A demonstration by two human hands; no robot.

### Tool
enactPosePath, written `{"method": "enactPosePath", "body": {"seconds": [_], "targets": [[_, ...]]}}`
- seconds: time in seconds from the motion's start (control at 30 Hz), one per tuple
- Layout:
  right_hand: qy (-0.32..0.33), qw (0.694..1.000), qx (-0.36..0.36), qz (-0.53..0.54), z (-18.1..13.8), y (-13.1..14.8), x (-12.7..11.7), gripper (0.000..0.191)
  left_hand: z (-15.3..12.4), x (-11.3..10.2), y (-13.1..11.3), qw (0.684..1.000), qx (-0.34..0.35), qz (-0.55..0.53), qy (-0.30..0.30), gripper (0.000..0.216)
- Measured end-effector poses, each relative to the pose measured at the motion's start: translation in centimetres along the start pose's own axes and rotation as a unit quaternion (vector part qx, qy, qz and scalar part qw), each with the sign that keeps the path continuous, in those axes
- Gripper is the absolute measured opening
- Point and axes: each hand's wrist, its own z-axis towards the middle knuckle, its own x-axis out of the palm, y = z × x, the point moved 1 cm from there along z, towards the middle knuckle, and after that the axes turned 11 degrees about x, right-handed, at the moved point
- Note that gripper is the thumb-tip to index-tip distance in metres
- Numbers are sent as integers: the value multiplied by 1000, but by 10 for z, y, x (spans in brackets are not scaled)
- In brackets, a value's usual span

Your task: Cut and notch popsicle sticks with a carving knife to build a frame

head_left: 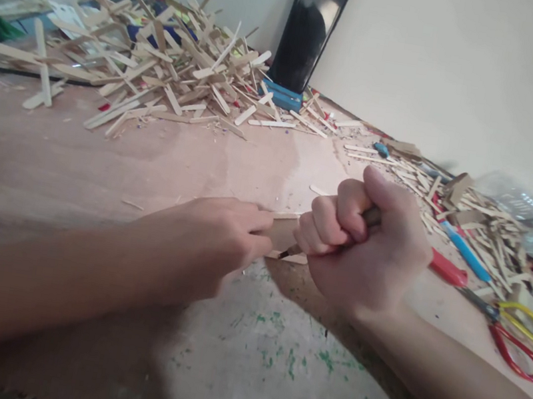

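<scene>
My right hand (361, 238) is closed in a fist around a slim tool with a dark pointed tip (291, 251) and a brownish handle end; its exact kind is hidden by the fingers. The tip meets the near edge of a small flat wooden piece (282, 234) with pale stick strips along its edges. From the left, my left hand (219, 239) holds this piece against the table, its fingers bent over the left end. Most of the piece is covered by both hands.
A heap of wooden craft sticks (181, 64) lies at the back left, beside a phone (311, 28) upright on a blue stand (283, 95). On the right are scissors (523, 334), a red-handled tool (448, 267), more sticks (479, 226) and clear plastic bottles (519, 199).
</scene>
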Motion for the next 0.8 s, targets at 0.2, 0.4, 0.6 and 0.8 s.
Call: {"method": "enactPosePath", "body": {"seconds": [0.2, 0.4, 0.6, 0.8], "targets": [[9, 1000, 11, -14, 1, 1, -3, 87, 5, -4, -2, 999, 26, -3, -20, 42], [63, 996, 65, 8, 6, 7, -9, 87, 4, -4, -2, 999, 28, -1, -37, 34], [56, 998, 29, -15, 8, 17, -12, 86, 2, 0, -1, 999, 14, 28, -11, 26], [64, 996, 50, -28, 6, 10, -11, 87, 3, -1, -1, 999, 24, 17, -20, 25]]}}
